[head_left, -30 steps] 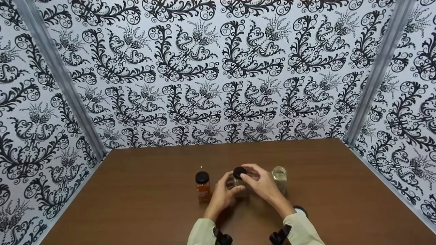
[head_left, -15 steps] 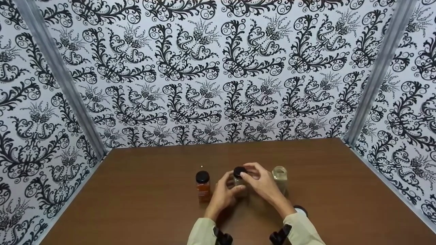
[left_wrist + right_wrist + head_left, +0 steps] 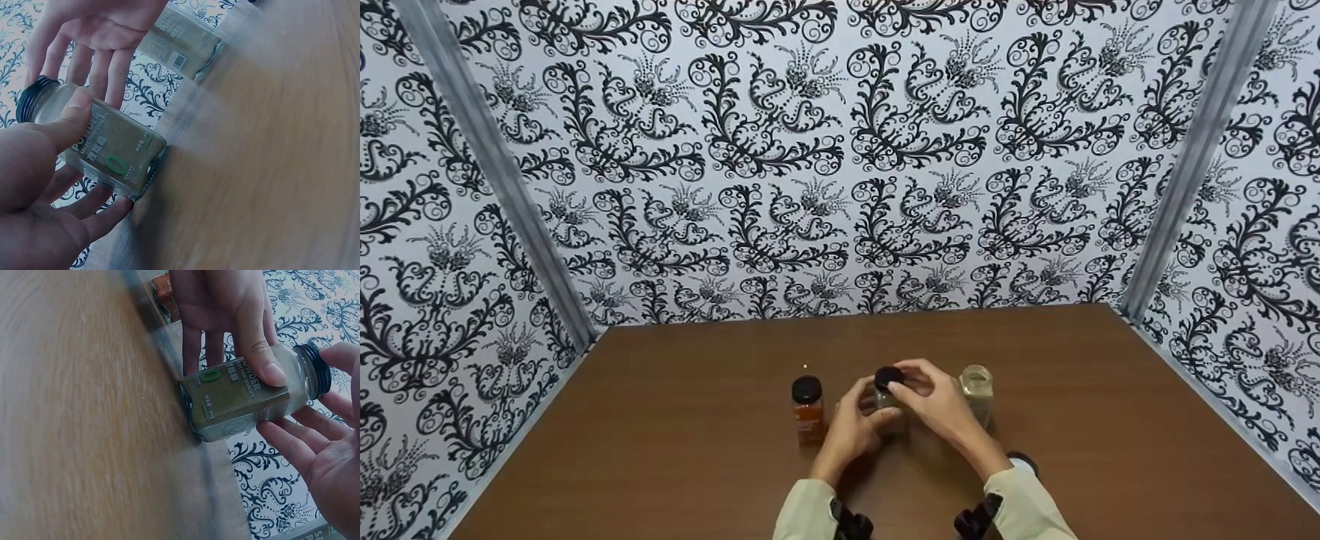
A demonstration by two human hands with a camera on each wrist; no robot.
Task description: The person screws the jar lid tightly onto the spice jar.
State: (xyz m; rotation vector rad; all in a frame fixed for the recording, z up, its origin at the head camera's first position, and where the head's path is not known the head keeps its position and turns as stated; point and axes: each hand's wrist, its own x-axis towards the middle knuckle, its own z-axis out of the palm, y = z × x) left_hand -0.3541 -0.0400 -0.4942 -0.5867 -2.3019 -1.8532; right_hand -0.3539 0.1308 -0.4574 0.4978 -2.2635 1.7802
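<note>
Upright between both hands is a clear glass spice jar (image 3: pixel 121 140) of greenish-brown powder, printed "POWDER" on its front. Its base meets the tabletop in both wrist views. My left hand (image 3: pixel 851 431) grips the jar's body, thumb across the front and fingers round the other side. On top sits a black ribbed lid (image 3: pixel 316 370). My right hand (image 3: pixel 943 403) pinches that lid at its edge between thumb and fingers. In the right wrist view, some of the right fingers extend below the jar's neck.
A black-capped jar of orange-red powder (image 3: pixel 808 418) stands left of the hands. To the right is a lidless jar of pale powder (image 3: pixel 977 384). One loose black lid (image 3: pixel 1021 461) lies by the right sleeve, partly hidden. Patterned walls enclose the brown table (image 3: pixel 697 420).
</note>
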